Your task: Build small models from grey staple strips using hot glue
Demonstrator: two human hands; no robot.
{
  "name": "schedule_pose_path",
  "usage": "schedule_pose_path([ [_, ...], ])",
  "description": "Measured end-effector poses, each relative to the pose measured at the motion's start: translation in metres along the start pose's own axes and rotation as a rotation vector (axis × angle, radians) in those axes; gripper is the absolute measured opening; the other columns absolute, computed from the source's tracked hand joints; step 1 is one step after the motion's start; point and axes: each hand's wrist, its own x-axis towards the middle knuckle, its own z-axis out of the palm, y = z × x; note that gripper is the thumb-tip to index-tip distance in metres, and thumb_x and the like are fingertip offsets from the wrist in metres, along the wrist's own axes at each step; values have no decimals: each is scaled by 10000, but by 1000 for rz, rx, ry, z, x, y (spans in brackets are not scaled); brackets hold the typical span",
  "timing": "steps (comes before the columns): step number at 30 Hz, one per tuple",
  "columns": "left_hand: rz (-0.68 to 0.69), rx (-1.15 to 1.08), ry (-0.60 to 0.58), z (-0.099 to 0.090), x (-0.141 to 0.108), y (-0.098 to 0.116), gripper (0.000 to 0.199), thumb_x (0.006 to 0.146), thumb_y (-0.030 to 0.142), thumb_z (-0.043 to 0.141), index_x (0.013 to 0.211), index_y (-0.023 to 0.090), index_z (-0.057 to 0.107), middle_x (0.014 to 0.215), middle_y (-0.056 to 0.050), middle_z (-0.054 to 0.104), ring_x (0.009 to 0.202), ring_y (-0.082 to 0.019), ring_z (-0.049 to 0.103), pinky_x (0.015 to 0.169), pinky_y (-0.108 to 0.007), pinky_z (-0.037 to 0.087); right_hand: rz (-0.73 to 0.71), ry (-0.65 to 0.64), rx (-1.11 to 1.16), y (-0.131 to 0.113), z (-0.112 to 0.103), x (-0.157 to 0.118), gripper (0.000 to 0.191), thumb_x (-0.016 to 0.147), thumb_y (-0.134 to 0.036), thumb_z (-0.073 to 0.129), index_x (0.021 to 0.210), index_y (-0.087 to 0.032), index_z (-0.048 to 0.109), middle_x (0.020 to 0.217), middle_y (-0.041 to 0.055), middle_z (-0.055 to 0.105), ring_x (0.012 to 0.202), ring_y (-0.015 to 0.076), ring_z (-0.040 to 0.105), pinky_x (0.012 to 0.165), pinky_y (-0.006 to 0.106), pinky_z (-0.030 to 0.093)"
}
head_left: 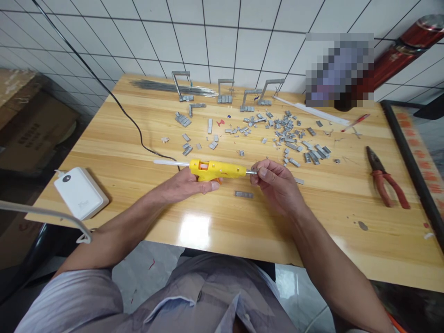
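Observation:
My left hand (194, 183) is wrapped round the handle of a yellow hot glue gun (222, 170), which lies level above the table with its nozzle to the right. A white glue stick (171, 162) sticks out of its back end. At the nozzle tip, my right hand (275, 182) pinches a small grey metal piece (255, 170), partly hidden by the fingers. On the wood just below the gun lies a flat grey strip of joined staples (243, 194).
Several small grey frames (225, 90) stand at the back beside thin wires (156, 86). Loose staple pieces (286, 127) are scattered mid-table. Pliers (379, 178) and a pen (355, 123) lie right, a white power bank (81, 193) left. A black cable (132, 118) crosses the table.

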Motion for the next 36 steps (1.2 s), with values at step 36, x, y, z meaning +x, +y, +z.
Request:
schedule_pose_path([
  [36, 157, 539, 305, -50, -15, 6, 331, 896, 409, 607, 1149, 197, 628, 1049, -41, 635, 923, -208, 580, 843, -338, 489, -210, 140, -279, 2, 2, -3, 144, 823, -332, 786, 923, -248, 727, 814, -28, 698, 690, 123, 606, 668, 293, 490],
])
